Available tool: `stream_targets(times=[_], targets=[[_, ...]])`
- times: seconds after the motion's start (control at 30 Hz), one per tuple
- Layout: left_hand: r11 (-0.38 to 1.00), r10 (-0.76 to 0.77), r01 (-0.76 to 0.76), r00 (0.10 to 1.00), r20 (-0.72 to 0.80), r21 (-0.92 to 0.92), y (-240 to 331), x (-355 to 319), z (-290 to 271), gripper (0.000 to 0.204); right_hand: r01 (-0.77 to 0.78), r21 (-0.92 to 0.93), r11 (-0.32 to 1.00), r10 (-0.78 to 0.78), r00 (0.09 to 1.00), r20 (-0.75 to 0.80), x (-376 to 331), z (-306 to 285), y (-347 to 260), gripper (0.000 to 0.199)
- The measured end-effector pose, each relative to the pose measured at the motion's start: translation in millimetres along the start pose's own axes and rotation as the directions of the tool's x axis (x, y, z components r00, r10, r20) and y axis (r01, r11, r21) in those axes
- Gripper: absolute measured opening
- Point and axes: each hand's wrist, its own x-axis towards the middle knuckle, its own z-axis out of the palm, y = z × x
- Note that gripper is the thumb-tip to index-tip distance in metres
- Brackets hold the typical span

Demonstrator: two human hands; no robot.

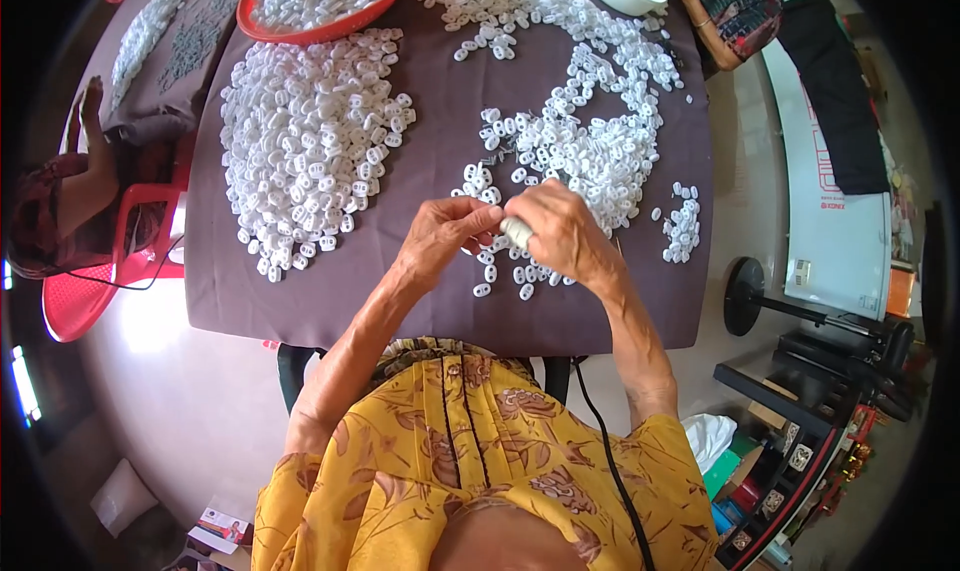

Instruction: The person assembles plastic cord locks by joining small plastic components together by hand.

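A dark purple-brown table (300, 301) stands on a pale glossy floor (180, 411), a red plastic chair (85, 296) at its left.

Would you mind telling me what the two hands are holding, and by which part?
The left hand and right hand pinch a small white plastic piece between their fingertips; the exact part gripped cannot be told.

We see a small stack of white plastic pieces (517, 231) pinched between our two hands, just above the dark cloth. It is short, pale and cylinder-like, tilted slightly, with loose matching white pieces (520, 271) lying just beneath it.
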Motion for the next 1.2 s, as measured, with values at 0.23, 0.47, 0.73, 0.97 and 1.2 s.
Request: stream_targets(times=[0.23,0.47,0.73,0.97,1.2], targets=[[0.966,-0.132,0.166,0.976,0.171,-0.200,-6,-5,-3,0.018,-0.003,0.045,0.999,0.003,1.000,0.016,-14,6,-8,0.014],[0.885,-0.141,0.219,0.967,0.210,-0.410,-14,-6,-2,0.012,-0.085,0.347,0.934,0.133,0.984,-0.118,-23,11,-6,0.020],[0.872,-0.123,0.186,0.979,0.166,-0.453,-9,-3,4,0.012,-0.282,0.497,0.820,0.372,0.924,-0.090,-20,15,-10,0.011],[0.900,-0.133,0.181,0.980,0.146,-0.396,-8,1,11,0.013,-0.327,0.698,0.637,0.522,0.849,-0.079,-28,22,-7,0.009],[0.997,0.041,-0.043,0.999,0.029,0.061,4,22,24,0.015,-0.347,0.649,0.677,0.557,0.818,-0.143,-43,15,10,0.014]])
